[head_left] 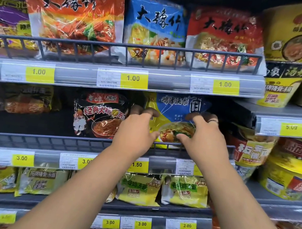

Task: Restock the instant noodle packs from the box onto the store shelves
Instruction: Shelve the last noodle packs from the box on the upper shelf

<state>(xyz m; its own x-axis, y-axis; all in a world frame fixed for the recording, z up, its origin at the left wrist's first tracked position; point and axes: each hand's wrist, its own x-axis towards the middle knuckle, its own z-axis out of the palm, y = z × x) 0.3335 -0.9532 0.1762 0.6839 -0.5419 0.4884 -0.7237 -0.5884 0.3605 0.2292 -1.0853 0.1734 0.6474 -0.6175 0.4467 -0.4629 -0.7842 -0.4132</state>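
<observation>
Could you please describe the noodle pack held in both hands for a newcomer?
Look at the shelf under the 1.00 price labels. The left hand and right hand hold the noodle pack, above the 1.50 label. It is yellow with a blue top, unlike the black pack left of it.

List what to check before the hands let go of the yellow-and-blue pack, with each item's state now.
1. Left hand grips the yellow-and-blue pack: ok.
2. Right hand grips it too: ok.
3. Pack face turned outward: ok.
4. Pack bottom seated behind the rail: cannot tell, hands cover it.
5. Gap to the black pack: cannot tell.
6. Matches the 1.50 tag: cannot tell.
</observation>
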